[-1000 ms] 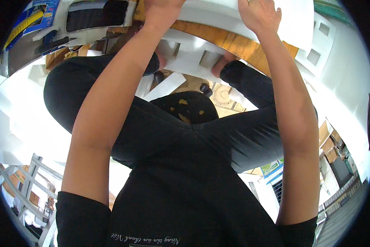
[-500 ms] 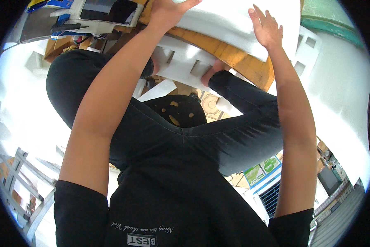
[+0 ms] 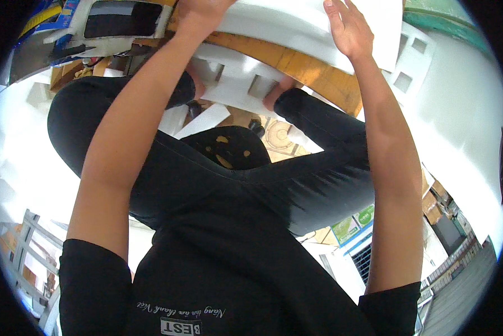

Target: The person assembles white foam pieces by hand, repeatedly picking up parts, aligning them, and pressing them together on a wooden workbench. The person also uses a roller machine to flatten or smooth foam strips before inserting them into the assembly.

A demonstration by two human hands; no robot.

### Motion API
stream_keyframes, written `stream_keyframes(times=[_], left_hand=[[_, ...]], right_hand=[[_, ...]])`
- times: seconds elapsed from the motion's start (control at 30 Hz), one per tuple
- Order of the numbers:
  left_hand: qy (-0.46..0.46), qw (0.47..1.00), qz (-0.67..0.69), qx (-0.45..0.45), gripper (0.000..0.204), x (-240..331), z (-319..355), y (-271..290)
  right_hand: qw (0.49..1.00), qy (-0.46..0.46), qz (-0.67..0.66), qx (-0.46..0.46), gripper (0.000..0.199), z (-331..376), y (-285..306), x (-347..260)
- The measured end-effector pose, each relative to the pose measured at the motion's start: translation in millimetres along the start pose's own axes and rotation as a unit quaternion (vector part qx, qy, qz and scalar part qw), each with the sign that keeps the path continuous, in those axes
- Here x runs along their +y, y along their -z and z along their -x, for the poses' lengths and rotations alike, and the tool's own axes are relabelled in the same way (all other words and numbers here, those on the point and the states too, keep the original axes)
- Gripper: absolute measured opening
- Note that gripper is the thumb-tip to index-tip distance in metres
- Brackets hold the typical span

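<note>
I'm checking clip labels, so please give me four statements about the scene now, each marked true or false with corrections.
1. The left hand is partly cut off by the picture's upper edge. True.
2. The right hand is clenched into a fist. False: its fingers are extended.
3. A wooden edge shows along the near side of the white slab. True.
4. The dark screen is right of the right hand. False: it is left of the left hand.
</note>
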State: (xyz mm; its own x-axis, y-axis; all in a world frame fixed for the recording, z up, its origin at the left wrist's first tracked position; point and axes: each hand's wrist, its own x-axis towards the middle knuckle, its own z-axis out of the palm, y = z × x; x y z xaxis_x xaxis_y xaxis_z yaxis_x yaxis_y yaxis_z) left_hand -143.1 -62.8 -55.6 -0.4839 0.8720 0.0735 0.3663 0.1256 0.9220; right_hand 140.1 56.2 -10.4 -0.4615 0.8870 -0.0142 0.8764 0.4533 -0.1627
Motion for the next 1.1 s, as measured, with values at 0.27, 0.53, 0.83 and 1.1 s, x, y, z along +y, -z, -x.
stream_keyframes(times=[0.27, 0.53, 0.83, 1.1], left_hand=[[0.02, 0.999, 0.012, -0.022, 0.077, 6, -2, 5], [0.022, 0.999, 0.023, 0.0, 0.071, 6, 7, 7], [0.003, 1.0, 0.004, 0.03, 0.079, -11, -5, 0], [0.043, 0.996, 0.076, -0.022, 0.099, -11, -8, 0]], right_hand=[[0.985, 0.115, 0.118, 0.041, 0.07, 4, -2, 71], [0.992, 0.084, 0.091, 0.031, 0.059, 15, 0, 46], [0.997, 0.062, 0.042, 0.018, 0.064, 10, 0, 52], [0.998, 0.039, -0.031, 0.043, 0.072, -6, -8, -76]])
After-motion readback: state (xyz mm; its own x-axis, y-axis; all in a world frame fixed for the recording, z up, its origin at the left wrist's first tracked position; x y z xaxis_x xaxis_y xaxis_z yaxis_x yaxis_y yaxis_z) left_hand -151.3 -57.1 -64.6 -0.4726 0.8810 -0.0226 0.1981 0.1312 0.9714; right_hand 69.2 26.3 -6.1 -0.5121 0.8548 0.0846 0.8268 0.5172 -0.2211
